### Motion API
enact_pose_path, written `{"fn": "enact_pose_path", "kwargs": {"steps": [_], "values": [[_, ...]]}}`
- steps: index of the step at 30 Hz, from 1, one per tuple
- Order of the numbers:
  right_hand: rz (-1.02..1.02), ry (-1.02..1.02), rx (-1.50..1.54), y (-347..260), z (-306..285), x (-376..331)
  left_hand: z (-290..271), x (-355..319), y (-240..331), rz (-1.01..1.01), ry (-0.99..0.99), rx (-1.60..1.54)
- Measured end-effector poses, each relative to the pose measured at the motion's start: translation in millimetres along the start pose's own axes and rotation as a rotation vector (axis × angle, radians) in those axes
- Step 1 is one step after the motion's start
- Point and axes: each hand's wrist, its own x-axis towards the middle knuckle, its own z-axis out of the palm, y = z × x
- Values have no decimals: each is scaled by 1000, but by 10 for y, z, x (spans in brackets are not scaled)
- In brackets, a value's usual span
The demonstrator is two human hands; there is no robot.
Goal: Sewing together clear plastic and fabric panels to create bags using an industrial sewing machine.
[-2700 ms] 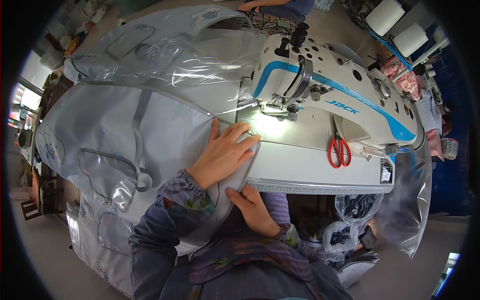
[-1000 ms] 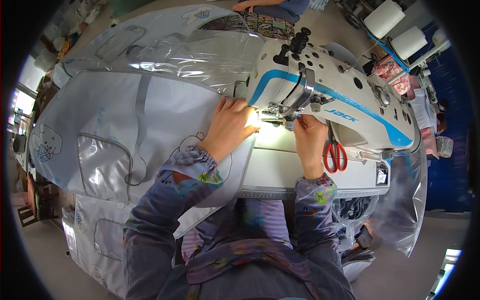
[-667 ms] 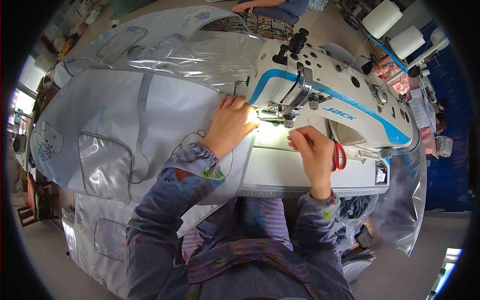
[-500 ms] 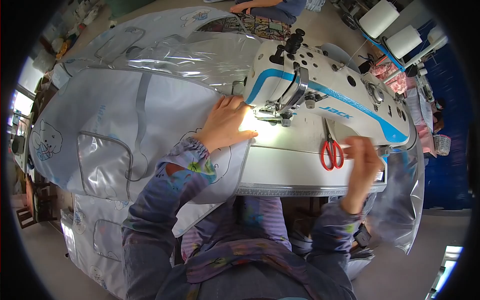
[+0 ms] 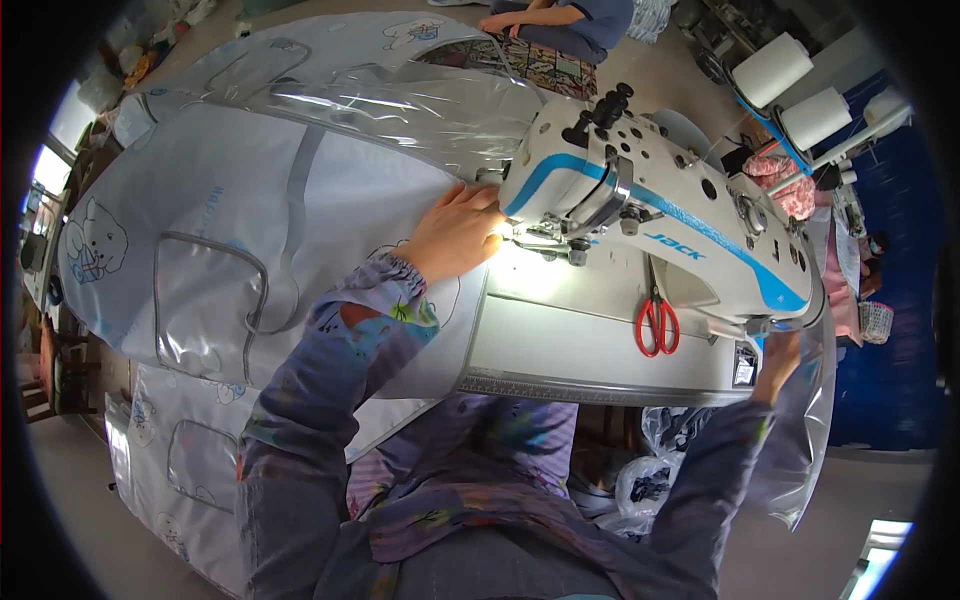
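Observation:
My left hand (image 5: 458, 234) lies flat on the pale grey printed fabric (image 5: 370, 190), right beside the needle area of the white and blue sewing machine (image 5: 690, 225). Its fingertips are close to the machine head and partly lost in the lamp glare. My right hand (image 5: 780, 362) is at the machine's right end, next to clear plastic sheeting (image 5: 805, 420); its fingers are hidden there. Red-handled scissors (image 5: 657, 325) rest on the machine bed, between my hands.
Clear plastic film (image 5: 400, 110) spreads behind the fabric. White thread cones (image 5: 772, 70) stand at the back right. A ruler strip (image 5: 600, 390) runs along the table's front edge. Another person (image 5: 575, 25) sits at the far side. A plastic bag (image 5: 640, 490) is below the table.
My right hand has moved right, from beside the scissors to the machine's right end. The thumb of my left hand has drawn in toward its fingers. The whole view has shifted slightly.

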Motion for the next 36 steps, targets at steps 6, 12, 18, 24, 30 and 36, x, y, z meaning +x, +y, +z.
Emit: {"fn": "enact_pose_path", "kwargs": {"steps": [6,12,18,24,30,36], "values": [[-94,-153,-380,-739,666,-1867,72,310,-283,58,2,45],[-723,-573,-720,-1264,1517,-2630,-49,241,-106,56,114,256],[-158,-955,-520,-1559,1620,-2681,-288,65,51,47,24,318],[601,-1274,615,-1953,1998,-3758,-238,92,29,-10,57,204],[798,-1034,817,-2207,3154,-4170,-208,93,35,-53,72,152],[801,-721,807,-2190,3571,-4263,-187,73,41,-89,110,73]]}}
